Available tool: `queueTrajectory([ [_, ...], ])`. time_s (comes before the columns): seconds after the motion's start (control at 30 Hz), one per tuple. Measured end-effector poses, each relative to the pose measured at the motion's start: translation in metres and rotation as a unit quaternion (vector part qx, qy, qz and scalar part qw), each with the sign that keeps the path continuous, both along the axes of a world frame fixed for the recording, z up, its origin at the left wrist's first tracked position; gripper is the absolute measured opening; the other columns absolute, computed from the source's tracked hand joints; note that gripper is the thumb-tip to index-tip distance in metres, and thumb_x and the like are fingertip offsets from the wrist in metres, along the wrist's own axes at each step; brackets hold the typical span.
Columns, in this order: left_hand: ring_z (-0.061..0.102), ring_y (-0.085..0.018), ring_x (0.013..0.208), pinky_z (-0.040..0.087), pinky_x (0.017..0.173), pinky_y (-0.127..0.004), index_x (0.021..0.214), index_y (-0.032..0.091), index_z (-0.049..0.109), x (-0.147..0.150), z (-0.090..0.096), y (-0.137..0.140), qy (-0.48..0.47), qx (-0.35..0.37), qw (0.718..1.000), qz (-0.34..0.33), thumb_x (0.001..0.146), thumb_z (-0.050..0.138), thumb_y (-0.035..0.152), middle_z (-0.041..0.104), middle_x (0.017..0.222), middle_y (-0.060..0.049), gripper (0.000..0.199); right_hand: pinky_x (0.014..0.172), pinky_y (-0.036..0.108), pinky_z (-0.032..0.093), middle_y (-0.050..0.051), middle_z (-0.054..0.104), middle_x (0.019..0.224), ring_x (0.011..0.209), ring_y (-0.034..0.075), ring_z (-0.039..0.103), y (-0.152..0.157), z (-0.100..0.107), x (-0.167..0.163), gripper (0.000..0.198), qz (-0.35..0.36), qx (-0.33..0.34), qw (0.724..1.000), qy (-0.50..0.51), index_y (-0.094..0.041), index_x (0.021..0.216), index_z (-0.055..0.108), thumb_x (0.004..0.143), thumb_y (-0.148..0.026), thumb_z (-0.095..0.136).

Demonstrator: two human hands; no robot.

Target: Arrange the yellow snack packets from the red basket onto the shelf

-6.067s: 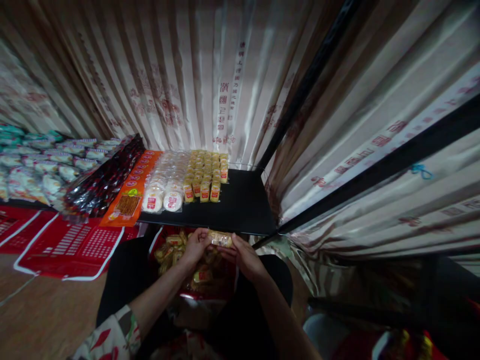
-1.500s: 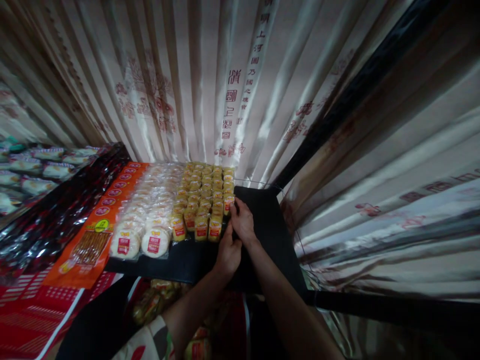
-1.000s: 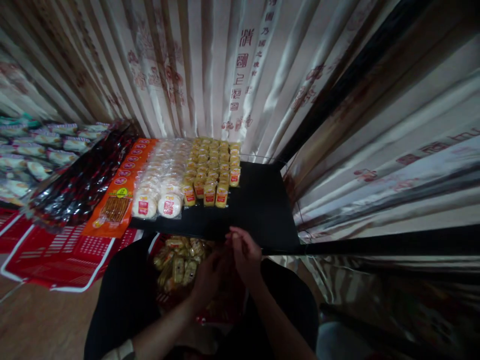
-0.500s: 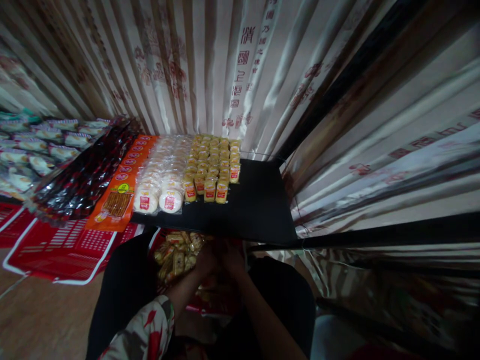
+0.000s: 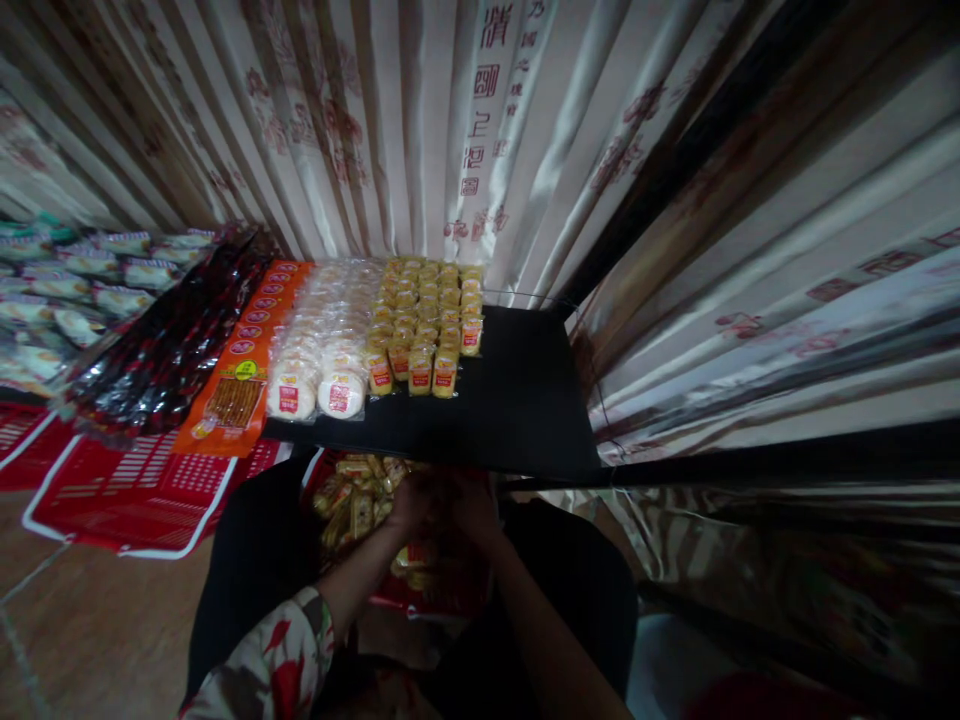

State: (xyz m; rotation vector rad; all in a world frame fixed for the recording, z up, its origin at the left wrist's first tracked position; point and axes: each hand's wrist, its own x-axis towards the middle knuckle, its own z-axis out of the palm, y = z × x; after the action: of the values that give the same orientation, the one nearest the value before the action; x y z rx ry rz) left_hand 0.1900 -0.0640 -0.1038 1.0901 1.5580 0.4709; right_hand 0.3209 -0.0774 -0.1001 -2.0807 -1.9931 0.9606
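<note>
My left hand (image 5: 414,503) and my right hand (image 5: 471,508) are close together over a red basket (image 5: 457,598) between my knees, just below the front edge of the black shelf (image 5: 420,440). Deep shadow covers both hands, and their fingers cannot be made out. Yellow-wrapped snack packs (image 5: 358,500) fill the basket's left part, beside my left hand. Whether either hand holds a pack is hidden. On the shelf above stand rows of small yellow-wrapped snacks (image 5: 424,330), upright and close together.
Left of the yellow rows lie white round packaged crackers (image 5: 319,350), an orange snack packet (image 5: 232,390), dark shiny packets (image 5: 169,340) and white packets (image 5: 90,275). Red baskets with white handles (image 5: 135,495) stand at the lower left. Pleated printed curtains (image 5: 420,120) hang behind and to the right.
The view has shifted slightly. My hands stay together in the basket, a little farther apart than before. The rows on the shelf look the same.
</note>
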Motion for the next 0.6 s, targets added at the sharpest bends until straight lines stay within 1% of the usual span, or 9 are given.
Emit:
queueTrajectory([
  [0.1,0.057,-0.011,0.059,0.041,0.053,-0.018,0.070,0.014,0.064,-0.011,0.008,-0.003,-0.043,-0.014,0.997,0.057,0.071,0.054,0.012,0.064,0.063,0.000,0.010,0.091,0.030,0.043,0.008,0.067,0.112,0.102,0.020,0.061,-0.008,0.007,-0.001,0.047,0.010,-0.015,0.998,0.052,-0.019,0.112,0.062,0.071,-0.006,0.045],
  [0.2,0.054,-0.009,0.053,0.039,0.049,-0.017,0.070,0.014,0.062,-0.020,0.022,-0.008,-0.096,-0.024,0.990,0.104,0.071,0.056,0.012,0.061,0.059,0.001,0.006,0.087,0.029,0.045,0.009,0.068,0.108,0.098,0.020,0.063,-0.018,0.015,-0.002,0.036,0.014,-0.019,0.992,0.121,-0.018,0.109,0.063,0.076,-0.014,0.049],
  [0.3,0.053,-0.008,0.049,0.039,0.047,-0.017,0.072,0.013,0.062,-0.026,0.043,-0.011,-0.159,-0.045,0.977,0.133,0.073,0.057,0.016,0.060,0.058,0.001,0.005,0.083,0.030,0.047,0.008,0.068,0.105,0.094,0.020,0.063,-0.026,0.027,-0.004,0.031,0.003,0.001,0.984,0.181,-0.019,0.106,0.064,0.076,-0.023,0.056],
  [0.37,0.050,-0.008,0.044,0.037,0.044,-0.018,0.072,0.013,0.061,-0.028,0.056,-0.012,-0.197,-0.066,0.967,0.149,0.074,0.057,0.017,0.060,0.058,0.001,0.006,0.082,0.032,0.047,0.008,0.069,0.102,0.093,0.021,0.063,-0.030,0.037,-0.003,0.030,-0.004,0.017,0.981,0.194,-0.018,0.103,0.065,0.075,-0.027,0.058],
  [0.47,0.049,-0.006,0.040,0.035,0.040,-0.017,0.074,0.013,0.060,-0.030,0.074,-0.012,-0.238,-0.098,0.950,0.177,0.075,0.057,0.014,0.060,0.058,0.002,0.004,0.083,0.035,0.047,0.009,0.068,0.102,0.093,0.022,0.062,-0.034,0.052,0.001,0.030,-0.008,0.048,0.979,0.197,-0.017,0.100,0.066,0.072,-0.027,0.060],
  [0.6,0.052,-0.005,0.044,0.040,0.045,-0.015,0.071,0.014,0.058,-0.033,0.093,-0.013,-0.278,-0.116,0.929,0.213,0.075,0.060,0.011,0.061,0.061,0.002,0.006,0.084,0.037,0.048,0.006,0.068,0.101,0.091,0.021,0.063,-0.035,0.067,0.010,0.033,-0.037,0.079,0.968,0.237,-0.020,0.103,0.064,0.071,-0.029,0.060],
])
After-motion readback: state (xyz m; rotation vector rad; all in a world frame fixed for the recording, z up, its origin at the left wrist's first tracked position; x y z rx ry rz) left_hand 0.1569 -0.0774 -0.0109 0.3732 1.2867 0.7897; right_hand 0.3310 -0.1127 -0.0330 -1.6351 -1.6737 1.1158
